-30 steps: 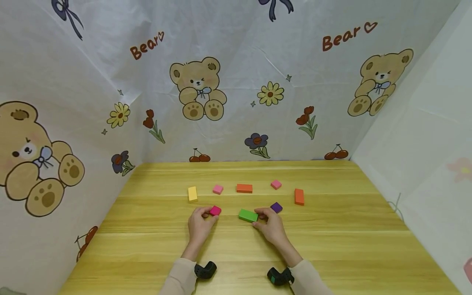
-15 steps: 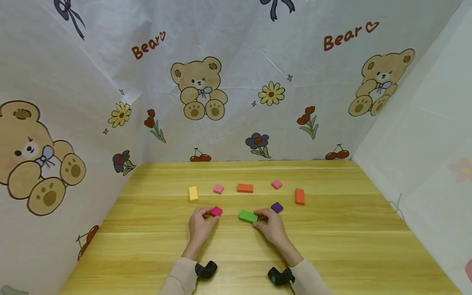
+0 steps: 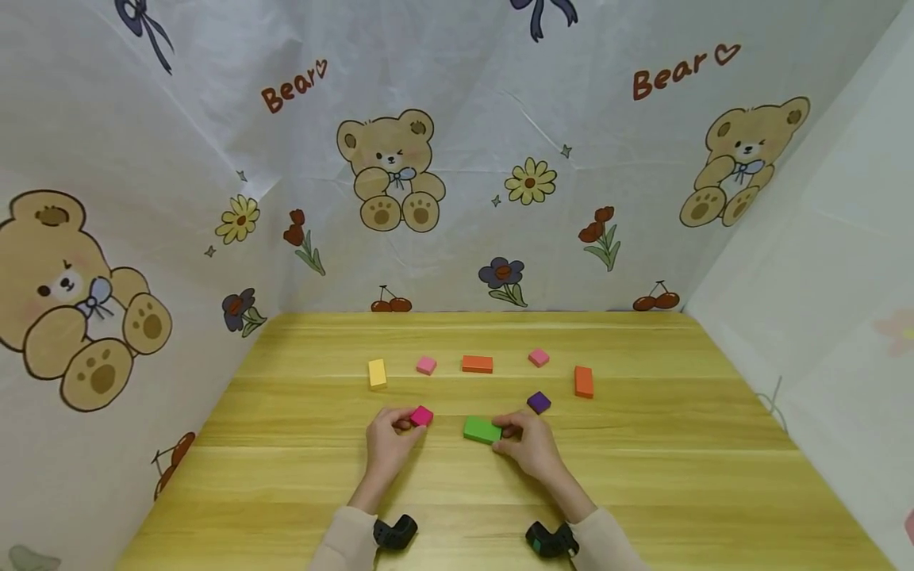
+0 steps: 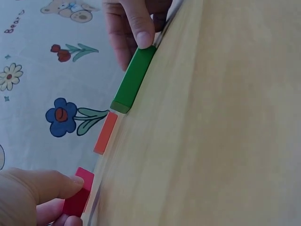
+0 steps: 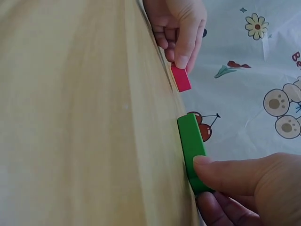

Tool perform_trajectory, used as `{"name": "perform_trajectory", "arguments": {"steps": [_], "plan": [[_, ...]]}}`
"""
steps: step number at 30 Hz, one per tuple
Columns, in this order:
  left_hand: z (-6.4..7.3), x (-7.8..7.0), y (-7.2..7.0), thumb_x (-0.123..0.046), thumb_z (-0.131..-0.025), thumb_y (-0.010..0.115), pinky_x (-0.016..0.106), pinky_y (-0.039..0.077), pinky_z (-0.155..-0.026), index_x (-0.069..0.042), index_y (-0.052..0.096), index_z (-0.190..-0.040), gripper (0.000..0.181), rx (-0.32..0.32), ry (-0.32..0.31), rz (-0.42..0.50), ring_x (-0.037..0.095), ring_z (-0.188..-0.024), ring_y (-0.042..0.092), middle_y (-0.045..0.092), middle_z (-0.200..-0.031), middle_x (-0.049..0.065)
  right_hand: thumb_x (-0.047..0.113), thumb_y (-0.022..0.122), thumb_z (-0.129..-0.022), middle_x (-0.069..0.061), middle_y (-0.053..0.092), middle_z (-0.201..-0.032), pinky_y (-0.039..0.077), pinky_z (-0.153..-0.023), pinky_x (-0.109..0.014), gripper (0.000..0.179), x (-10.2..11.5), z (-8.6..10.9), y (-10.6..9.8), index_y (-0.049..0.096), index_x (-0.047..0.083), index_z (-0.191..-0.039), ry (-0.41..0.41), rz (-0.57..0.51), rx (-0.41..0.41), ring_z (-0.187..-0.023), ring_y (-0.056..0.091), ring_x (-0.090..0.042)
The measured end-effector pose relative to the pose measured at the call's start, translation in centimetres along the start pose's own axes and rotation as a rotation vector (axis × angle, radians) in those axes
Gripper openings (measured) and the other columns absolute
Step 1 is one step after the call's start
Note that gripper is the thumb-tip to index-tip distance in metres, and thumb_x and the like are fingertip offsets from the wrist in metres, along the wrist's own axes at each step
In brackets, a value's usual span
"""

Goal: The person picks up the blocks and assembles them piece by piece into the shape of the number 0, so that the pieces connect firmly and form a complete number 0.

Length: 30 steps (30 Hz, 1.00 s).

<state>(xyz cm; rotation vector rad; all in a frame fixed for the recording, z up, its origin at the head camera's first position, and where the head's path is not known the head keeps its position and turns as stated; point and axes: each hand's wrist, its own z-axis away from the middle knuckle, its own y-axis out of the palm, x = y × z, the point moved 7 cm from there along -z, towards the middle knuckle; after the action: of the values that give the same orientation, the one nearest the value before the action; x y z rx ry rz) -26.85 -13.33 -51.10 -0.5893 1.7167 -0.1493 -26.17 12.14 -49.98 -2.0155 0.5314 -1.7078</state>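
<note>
My left hand (image 3: pixel 391 444) pinches a small magenta block (image 3: pixel 422 415) between thumb and fingers. To its right, my right hand (image 3: pixel 531 446) pinches the right end of a longer green block (image 3: pixel 482 430). A gap of bare wood lies between the two blocks. The left wrist view shows the thumb on the face of the magenta block (image 4: pixel 79 193), and the right wrist view shows the thumb against the green block (image 5: pixel 192 150). Just beyond the right hand lies a purple block (image 3: pixel 539 402), touched by neither hand.
Behind the hands, a loose row holds a yellow block (image 3: pixel 377 373), a pink block (image 3: pixel 426 365), an orange block (image 3: pixel 477 364), another pink block (image 3: pixel 539 358) and a second orange block (image 3: pixel 583 381). A bear-print cloth (image 3: pixel 457 262) hangs behind the wooden table (image 3: pixel 678 492).
Both hands have drawn slightly nearer the person, the magenta and green blocks coming with them. The head view has shifted a little. The other blocks stay in place.
</note>
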Motion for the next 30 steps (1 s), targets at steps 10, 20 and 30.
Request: {"name": "perform_trajectory", "arguments": {"steps": [10, 20, 30], "plan": [[2.2, -0.9, -0.2, -0.002, -0.069, 0.084, 0.017, 0.048, -0.061, 0.001, 0.075, -0.094, 0.026, 0.096, 0.015, -0.036, 0.012, -0.071, 0.059, 0.067, -0.085, 0.008, 0.0, 0.084, -0.07, -0.006, 0.068, -0.096, 0.05, -0.069, -0.02, 0.029, 0.2, 1.5, -0.1, 0.075, 0.007, -0.097, -0.018, 0.004, 0.103, -0.083, 0.061, -0.017], [4.6, -2.1, -0.3, 0.0, -0.068, 0.084, 0.016, 0.049, -0.059, 0.001, 0.075, -0.091, 0.025, 0.125, 0.041, -0.069, 0.008, -0.068, 0.058, 0.067, -0.084, 0.007, 0.002, 0.085, -0.069, -0.001, 0.068, -0.092, 0.049, -0.068, -0.021, 0.03, 0.5, 3.2, -0.3, 0.075, 0.01, -0.096, -0.043, -0.004, 0.228, -0.08, 0.06, -0.015], [6.3, -2.6, 0.0, 0.001, -0.065, 0.084, 0.016, 0.05, -0.061, 0.002, 0.075, -0.092, 0.029, 0.142, 0.026, -0.065, 0.005, -0.068, 0.058, 0.067, -0.084, 0.005, 0.003, 0.084, -0.07, 0.0, 0.067, -0.093, 0.048, -0.068, -0.02, 0.03, 0.9, 4.4, -0.1, 0.075, 0.01, -0.097, -0.047, -0.038, 0.31, -0.08, 0.06, -0.015]]}}
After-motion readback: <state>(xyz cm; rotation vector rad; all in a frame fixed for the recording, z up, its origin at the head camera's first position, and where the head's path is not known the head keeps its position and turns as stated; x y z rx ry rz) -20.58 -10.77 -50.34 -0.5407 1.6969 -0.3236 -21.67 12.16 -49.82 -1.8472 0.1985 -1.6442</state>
